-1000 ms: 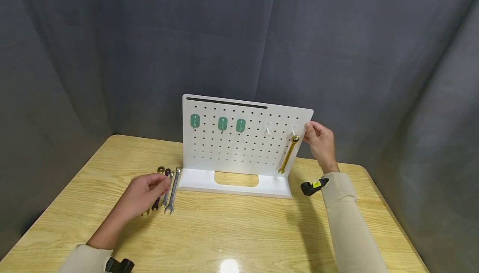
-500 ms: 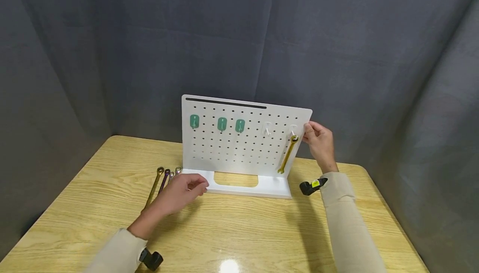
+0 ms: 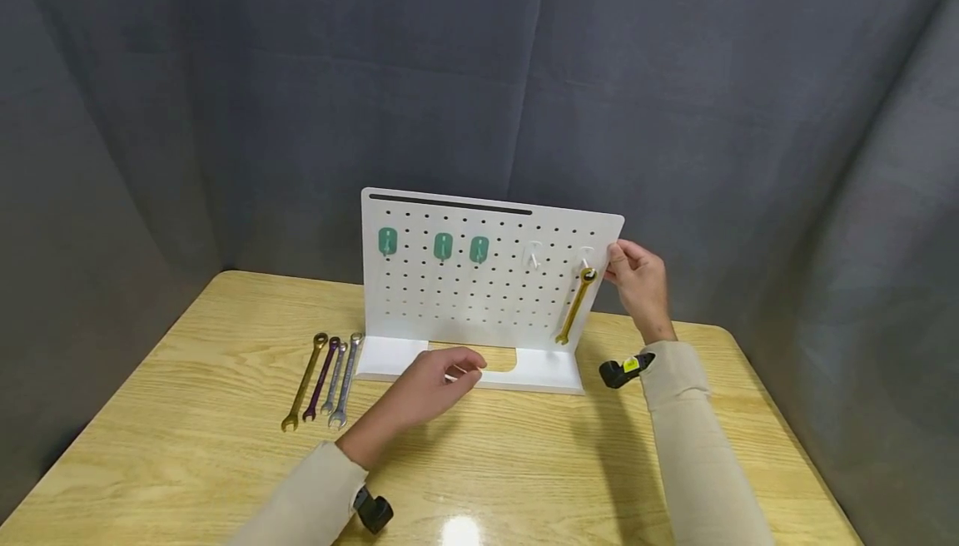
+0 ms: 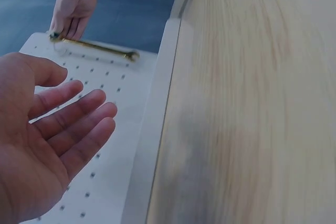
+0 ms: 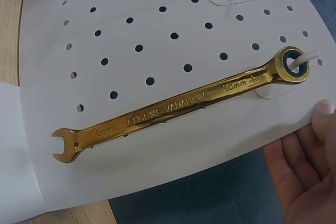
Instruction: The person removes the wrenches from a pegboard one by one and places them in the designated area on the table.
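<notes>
A white pegboard [image 3: 494, 296] stands on the table, and my right hand [image 3: 640, 284] pinches its right edge between thumb and fingers. Beside that hand a gold combination wrench [image 5: 173, 106] hangs by its ring end from a white hook [image 5: 304, 59]. My left hand [image 3: 438, 384] is in front of the board's base, holding nothing. In the left wrist view its fingers [image 4: 79, 124] are relaxed and apart from the board. Left of the board lie several wrenches: a gold wrench [image 3: 305, 384], a purple wrench [image 3: 322, 379], and silver wrenches, one of them a longer silver wrench [image 3: 346, 381].
Green hooks [image 3: 443, 246] sit on the board's left and middle, and another white hook [image 3: 534, 255] right of them. The base has a cutout [image 3: 498, 358]. A grey curtain [image 3: 449, 71] hangs behind the wooden table [image 3: 509, 463].
My left hand has moved right, from over the wrenches on the table to in front of the board's base, uncovering them. The right hand keeps its place on the board's edge.
</notes>
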